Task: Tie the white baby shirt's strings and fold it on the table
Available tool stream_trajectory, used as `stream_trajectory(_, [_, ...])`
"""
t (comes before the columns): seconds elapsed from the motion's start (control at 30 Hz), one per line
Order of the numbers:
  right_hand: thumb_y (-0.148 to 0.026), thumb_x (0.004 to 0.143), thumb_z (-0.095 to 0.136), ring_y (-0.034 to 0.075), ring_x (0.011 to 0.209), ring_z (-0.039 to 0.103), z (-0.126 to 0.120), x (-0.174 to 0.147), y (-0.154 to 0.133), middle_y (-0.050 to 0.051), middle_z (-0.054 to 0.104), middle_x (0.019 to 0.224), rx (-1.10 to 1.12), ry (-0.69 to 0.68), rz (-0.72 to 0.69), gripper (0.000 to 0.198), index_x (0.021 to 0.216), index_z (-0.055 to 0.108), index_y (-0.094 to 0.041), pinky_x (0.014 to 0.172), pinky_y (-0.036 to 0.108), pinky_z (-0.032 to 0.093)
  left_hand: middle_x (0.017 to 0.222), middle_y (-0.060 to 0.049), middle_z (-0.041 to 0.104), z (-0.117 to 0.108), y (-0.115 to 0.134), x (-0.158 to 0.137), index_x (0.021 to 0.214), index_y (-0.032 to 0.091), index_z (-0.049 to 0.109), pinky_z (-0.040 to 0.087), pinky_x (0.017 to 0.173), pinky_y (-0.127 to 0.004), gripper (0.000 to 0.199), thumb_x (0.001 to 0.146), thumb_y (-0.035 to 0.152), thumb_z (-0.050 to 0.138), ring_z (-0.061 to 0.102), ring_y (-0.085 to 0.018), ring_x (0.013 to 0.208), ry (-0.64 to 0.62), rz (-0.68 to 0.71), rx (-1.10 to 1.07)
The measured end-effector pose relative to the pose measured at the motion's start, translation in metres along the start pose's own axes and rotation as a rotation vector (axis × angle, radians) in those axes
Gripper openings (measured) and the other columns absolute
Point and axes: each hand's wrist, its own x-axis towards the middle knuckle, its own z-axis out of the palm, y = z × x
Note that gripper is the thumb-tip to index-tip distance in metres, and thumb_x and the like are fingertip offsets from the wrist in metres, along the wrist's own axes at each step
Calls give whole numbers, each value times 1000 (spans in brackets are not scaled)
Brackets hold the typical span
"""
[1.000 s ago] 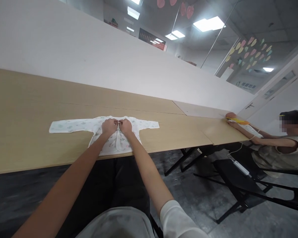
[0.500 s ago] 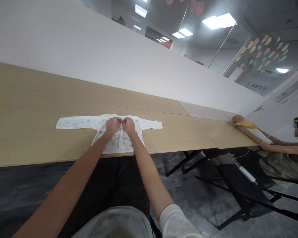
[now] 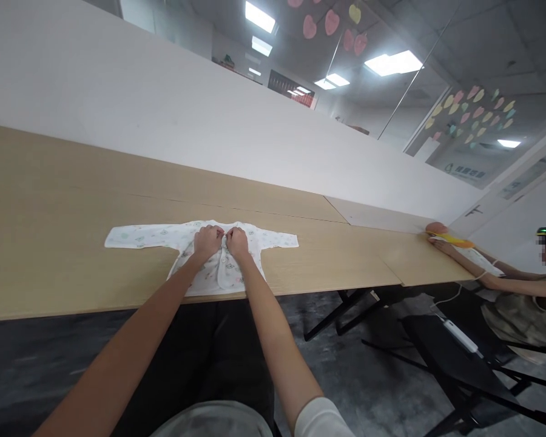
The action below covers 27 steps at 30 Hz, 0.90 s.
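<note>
A small white baby shirt [image 3: 209,276] with a faint print lies spread on the wooden table, its sleeves stretched out to both sides. My left hand [image 3: 208,241] is closed on the cloth at the upper front opening. Right beside it, my right hand [image 3: 237,242] pinches the other side of the same opening. The fingertips of both hands nearly meet at the front edge, and they hide whatever small fastening may be between them. Below the hands, the front placket hangs in a loose fold toward the table's near edge.
The long wooden table [image 3: 327,255] runs along a white wall [image 3: 173,109]. At the far right another person's hands [image 3: 443,246] rest by a yellow and white item [image 3: 457,241]. A black folding chair [image 3: 450,352] with a white power strip [image 3: 459,335] stands below.
The camera view has tilted up slightly, so everything sits lower in the picture. Both hands stay at the shirt's opening, with only slight finger movement.
</note>
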Motion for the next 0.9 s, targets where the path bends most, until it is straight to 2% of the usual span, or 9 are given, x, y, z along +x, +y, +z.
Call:
stream_trajectory(0.2, [-5,79,49,18,82,61,-2,0,1,6,66,81,97,30,51,17,75,61,-17,82,28,47,112,-13,65,-1,-1,1,101,20,71,43,90,-42,33,86,33,44,55,-31,109,-41,45,-39])
stream_trajectory(0.37, [-6,78,49,15,79,63,-3,-1,1,2,68,81,264,45,100,19,81,63,-19,79,24,49,112,-12,65,-3,0,1,100,21,72,41,92,-43,33,86,36,46,54,-32,110,-47,23,-97])
stream_trajectory(0.53, [-4,76,47,14,78,64,-2,-2,-1,0,69,79,336,55,115,30,97,63,-19,78,24,49,110,-9,68,-5,1,0,96,23,74,41,91,-38,31,84,38,49,57,-28,105,-56,19,-161])
stream_trajectory(0.7, [-4,76,47,14,76,65,-2,-3,0,-2,67,72,355,17,125,32,99,62,-19,78,23,49,103,-5,71,-6,0,-1,101,21,71,43,87,-32,29,81,30,51,62,-22,97,-48,-53,-251])
stream_trajectory(0.8, [-3,76,47,14,79,65,-4,-2,0,0,69,76,337,5,114,30,98,61,-18,81,24,49,102,-8,71,-9,2,-2,104,19,71,43,88,-36,32,78,27,53,61,-27,100,-23,-142,-183])
stream_trajectory(0.9, [-1,76,46,14,82,66,-5,-2,-1,1,70,81,327,-19,106,29,95,61,-18,84,24,48,103,-13,70,-11,5,-2,97,19,74,41,90,-46,30,80,31,53,57,-34,105,-30,-164,-75])
